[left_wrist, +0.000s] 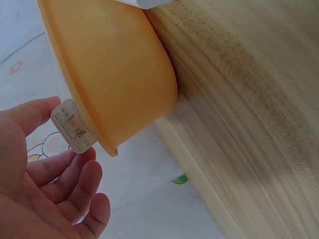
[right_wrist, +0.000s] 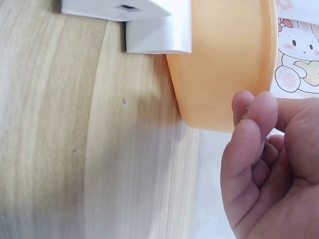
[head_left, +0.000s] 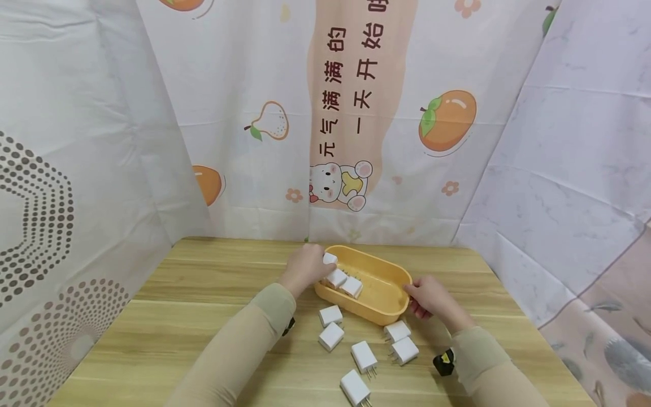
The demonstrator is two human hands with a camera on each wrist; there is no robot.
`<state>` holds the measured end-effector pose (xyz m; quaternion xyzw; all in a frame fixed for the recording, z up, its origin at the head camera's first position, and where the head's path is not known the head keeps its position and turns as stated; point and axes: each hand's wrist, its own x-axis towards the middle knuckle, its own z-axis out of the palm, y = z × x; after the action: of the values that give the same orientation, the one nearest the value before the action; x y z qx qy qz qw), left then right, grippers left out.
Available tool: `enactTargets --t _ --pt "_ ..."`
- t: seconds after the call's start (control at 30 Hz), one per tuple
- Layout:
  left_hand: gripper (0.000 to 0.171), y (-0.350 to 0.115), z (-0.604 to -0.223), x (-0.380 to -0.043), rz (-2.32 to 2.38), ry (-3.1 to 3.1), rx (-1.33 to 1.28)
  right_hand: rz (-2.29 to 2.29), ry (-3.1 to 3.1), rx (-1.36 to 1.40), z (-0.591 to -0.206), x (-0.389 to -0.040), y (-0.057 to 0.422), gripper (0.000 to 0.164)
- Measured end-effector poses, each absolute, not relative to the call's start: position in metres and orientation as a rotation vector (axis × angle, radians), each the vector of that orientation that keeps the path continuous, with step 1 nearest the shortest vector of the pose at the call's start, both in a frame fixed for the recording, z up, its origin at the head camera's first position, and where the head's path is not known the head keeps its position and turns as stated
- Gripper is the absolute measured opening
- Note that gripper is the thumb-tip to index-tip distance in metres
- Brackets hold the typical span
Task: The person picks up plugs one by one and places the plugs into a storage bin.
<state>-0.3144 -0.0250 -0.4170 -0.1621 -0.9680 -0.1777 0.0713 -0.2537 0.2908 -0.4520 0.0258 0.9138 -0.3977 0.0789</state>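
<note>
My left hand (head_left: 303, 267) is at the left end of an orange-yellow plastic tray (head_left: 381, 289). It pinches a white plug-in charger (left_wrist: 74, 125) between thumb and fingers at the tray's rim, with printed text facing the left wrist camera. Inside the tray, by this hand, lie white chargers (head_left: 351, 286) with metal prongs. My right hand (head_left: 429, 297) grips the rim at the tray's right end, thumb on top and fingers curled below. In the right wrist view the fingertips (right_wrist: 261, 109) meet close to the tray's end wall (right_wrist: 224, 99).
Several more white chargers lie on the wooden table (head_left: 203, 316) in front of the tray: a pair (head_left: 331, 336) at left, two (head_left: 364, 357) in the middle, a pair (head_left: 404, 350) near the right hand. A patterned curtain (head_left: 254, 169) hangs behind the table.
</note>
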Motion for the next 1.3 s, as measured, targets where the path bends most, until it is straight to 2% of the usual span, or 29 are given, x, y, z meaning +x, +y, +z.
enactTargets --t 1.13,1.3 --pt "0.036 -0.0193 -0.4212 -0.3170 -0.425 -2.910 -0.503 -1.231 2.704 0.093 -0.4519 -0.2512 0.2901 0.039" --pt "0.040 -0.0199 -0.4214 -0.3162 -0.442 -2.911 -0.502 -1.228 2.713 0.091 -0.4522 -0.2510 0.2901 0.039"
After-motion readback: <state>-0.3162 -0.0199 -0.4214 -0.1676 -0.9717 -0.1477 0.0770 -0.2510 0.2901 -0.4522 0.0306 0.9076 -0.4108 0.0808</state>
